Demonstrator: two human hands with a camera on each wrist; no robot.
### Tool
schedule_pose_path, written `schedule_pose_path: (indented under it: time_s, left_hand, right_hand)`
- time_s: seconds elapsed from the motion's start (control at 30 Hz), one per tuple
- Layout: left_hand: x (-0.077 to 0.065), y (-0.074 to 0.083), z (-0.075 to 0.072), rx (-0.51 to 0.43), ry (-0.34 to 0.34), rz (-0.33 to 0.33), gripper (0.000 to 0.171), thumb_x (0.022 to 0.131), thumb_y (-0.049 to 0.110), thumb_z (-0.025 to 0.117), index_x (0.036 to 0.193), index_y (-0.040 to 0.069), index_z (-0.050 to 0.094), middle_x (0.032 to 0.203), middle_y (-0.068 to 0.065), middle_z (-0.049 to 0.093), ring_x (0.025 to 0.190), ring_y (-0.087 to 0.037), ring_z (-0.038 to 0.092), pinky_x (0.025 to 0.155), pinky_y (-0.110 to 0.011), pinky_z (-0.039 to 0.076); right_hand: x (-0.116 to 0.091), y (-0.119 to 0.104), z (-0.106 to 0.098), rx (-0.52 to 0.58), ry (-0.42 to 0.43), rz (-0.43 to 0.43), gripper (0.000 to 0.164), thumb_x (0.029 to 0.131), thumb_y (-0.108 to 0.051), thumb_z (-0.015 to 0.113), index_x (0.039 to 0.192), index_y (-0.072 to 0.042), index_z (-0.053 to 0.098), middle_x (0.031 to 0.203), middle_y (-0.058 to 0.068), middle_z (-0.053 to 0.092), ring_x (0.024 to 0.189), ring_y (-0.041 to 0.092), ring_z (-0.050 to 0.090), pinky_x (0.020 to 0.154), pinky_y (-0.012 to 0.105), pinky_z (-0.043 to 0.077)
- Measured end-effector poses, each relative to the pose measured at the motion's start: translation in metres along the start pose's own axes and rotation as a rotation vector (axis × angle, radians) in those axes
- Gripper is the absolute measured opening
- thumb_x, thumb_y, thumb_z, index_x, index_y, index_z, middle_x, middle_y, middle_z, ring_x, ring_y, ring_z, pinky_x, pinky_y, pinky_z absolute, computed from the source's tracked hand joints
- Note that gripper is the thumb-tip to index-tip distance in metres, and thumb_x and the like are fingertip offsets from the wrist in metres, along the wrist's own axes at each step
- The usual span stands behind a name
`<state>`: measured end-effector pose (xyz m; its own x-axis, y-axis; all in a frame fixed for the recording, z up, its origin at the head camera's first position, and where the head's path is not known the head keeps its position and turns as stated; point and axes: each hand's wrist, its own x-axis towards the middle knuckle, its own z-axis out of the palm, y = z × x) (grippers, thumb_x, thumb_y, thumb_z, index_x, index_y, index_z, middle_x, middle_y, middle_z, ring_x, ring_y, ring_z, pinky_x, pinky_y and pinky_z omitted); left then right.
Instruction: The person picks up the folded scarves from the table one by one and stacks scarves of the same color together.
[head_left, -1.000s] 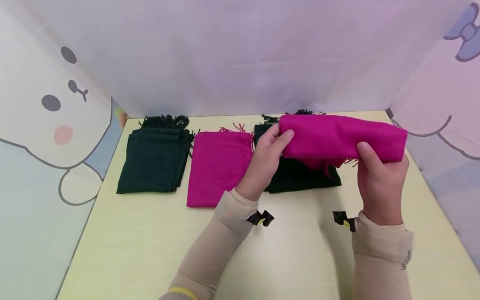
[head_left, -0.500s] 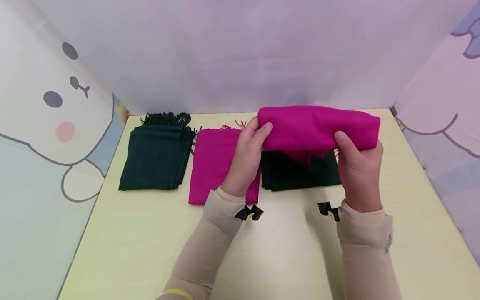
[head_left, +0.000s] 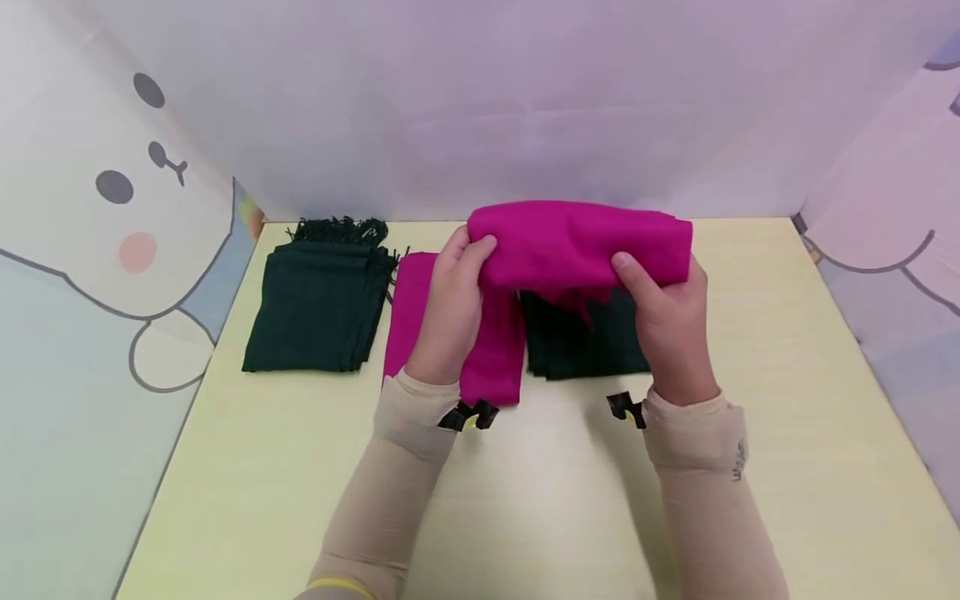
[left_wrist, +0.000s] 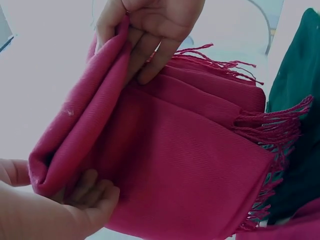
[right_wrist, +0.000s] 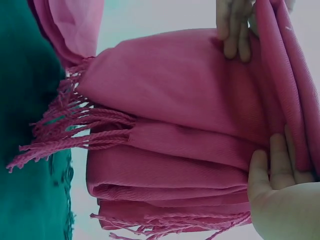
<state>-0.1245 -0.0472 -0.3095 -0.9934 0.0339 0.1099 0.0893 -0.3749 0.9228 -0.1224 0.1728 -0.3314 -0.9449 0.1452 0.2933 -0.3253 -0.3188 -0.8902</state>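
A folded magenta scarf [head_left: 577, 246] is held up above the table between both hands. My left hand [head_left: 448, 304] grips its left end, thumb on the near face and fingers behind. At the right end, my right hand [head_left: 675, 329] holds it the same way. Below the grip the fringed layers [left_wrist: 200, 145] hang down, as the left wrist view shows. Beneath lie a second folded magenta scarf [head_left: 491, 367], partly covered by my left hand and forearm, and a dark green scarf [head_left: 588, 346], partly hidden by the raised one.
Another folded dark green scarf [head_left: 311, 312] lies at the left of the pale table [head_left: 540, 500], its fringe towards the back. A pale backdrop [head_left: 525, 108] rises behind the table's far edge. Panels with cartoon drawings stand at both sides.
Both hands have carried the raised magenta scarf leftward, from over the right dark green scarf to partly over the lying magenta one. The grip looks the same. The head view has shifted slightly.
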Motion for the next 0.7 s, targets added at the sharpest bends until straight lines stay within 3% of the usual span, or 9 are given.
schedule_pose_path:
  time_s: [0.23, 0.53, 0.7]
  left_hand:
    - [0.003, 0.008, -0.016, -0.082, 0.028, -0.003, 0.01, 0.105, 0.015, 0.044, 0.104, 0.008, 0.051, 0.097, -0.003, 0.051, 0.086, -0.015, 0.055, 0.08, -0.026, 0.045]
    - [0.019, 0.009, -0.035, -0.19, -0.012, 0.034, 0.011, 0.104, 0.009, 0.04, 0.102, 0.006, 0.05, 0.103, -0.006, 0.05, 0.095, -0.018, 0.051, 0.086, -0.03, 0.044]
    - [0.031, 0.014, -0.037, -0.3, -0.065, 0.065, 0.015, 0.1, 0.01, 0.04, 0.112, 0.007, 0.05, 0.108, -0.005, 0.051, 0.095, -0.018, 0.052, 0.084, -0.03, 0.047]
  right_hand:
    - [0.008, 0.009, 0.018, -0.064, -0.059, 0.023, 0.033, 0.09, -0.009, 0.073, 0.12, -0.003, 0.061, 0.114, 0.015, 0.062, 0.105, 0.028, 0.058, 0.088, 0.033, 0.05]
    - [0.024, 0.023, 0.037, 0.202, -0.114, 0.097, 0.026, 0.094, 0.0, 0.065, 0.118, 0.001, 0.058, 0.112, 0.014, 0.061, 0.102, 0.025, 0.06, 0.088, 0.032, 0.053]
    - [0.037, 0.027, 0.05, 0.419, -0.18, 0.026, 0.022, 0.097, 0.004, 0.056, 0.119, 0.0, 0.055, 0.113, 0.014, 0.059, 0.107, 0.025, 0.056, 0.09, 0.032, 0.052]
